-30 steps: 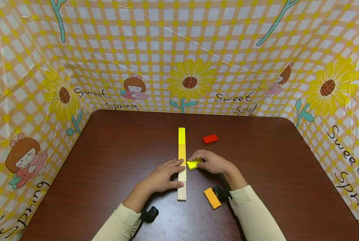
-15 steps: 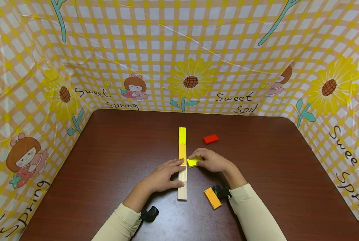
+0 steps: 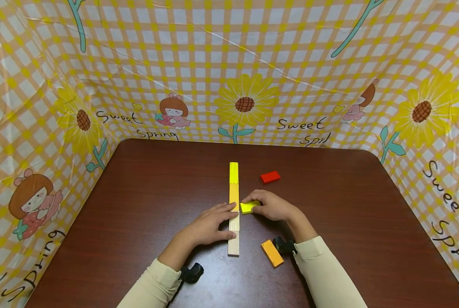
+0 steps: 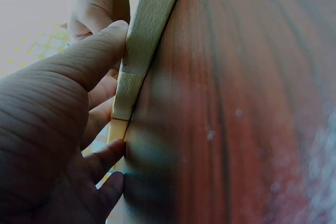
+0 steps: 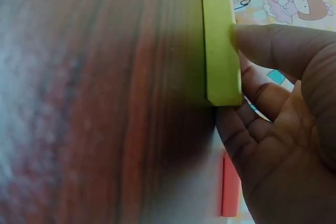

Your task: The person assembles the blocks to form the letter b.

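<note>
Down the table's middle runs a straight row of flat blocks: a bright yellow block [image 3: 233, 173] at the far end, a golden-yellow block [image 3: 234, 193], then a grained wooden block [image 3: 234, 223] and a paler wooden block [image 3: 233, 248] nearest me. My left hand [image 3: 206, 226] lies along the row's left side, its fingers spread and touching the blocks; in the left wrist view the thumb presses a wooden block [image 4: 149, 30]. Just right of the row, my right hand [image 3: 273, 206] pinches a lime-yellow block [image 3: 248, 208] between thumb and fingers, low at the tabletop.
A red block [image 3: 270, 177] lies beyond my right hand. An orange block [image 3: 272, 253] sits near my right wrist, by the black wrist camera [image 3: 283, 245]. The brown table [image 3: 156, 171] is bordered by a checked, flower-printed cloth [image 3: 198, 55].
My right hand has shifted the lime-yellow block slightly away from me and turned it a little. My left hand stays on the row.
</note>
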The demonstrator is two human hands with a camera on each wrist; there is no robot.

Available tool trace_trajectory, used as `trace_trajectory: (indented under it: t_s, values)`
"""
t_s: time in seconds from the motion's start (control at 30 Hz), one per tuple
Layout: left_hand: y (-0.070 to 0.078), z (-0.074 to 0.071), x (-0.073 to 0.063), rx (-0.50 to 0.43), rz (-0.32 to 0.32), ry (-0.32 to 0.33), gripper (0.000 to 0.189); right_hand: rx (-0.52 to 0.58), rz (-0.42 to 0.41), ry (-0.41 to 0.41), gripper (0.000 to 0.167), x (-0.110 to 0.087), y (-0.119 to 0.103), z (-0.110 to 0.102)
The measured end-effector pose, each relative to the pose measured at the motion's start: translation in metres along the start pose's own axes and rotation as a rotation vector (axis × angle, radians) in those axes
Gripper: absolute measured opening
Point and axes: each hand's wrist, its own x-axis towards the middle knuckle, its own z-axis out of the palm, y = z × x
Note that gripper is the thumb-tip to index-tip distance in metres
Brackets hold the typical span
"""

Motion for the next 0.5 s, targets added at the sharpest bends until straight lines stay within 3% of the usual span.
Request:
trace_trajectory:
  t_s: [0.5]
  values:
    - [-0.0005,0.0006,0.0004,-0.007,-0.008,0.003,0.061,-0.033,0.021,-0.018,0.026,0.0012,-0.003,0.001]
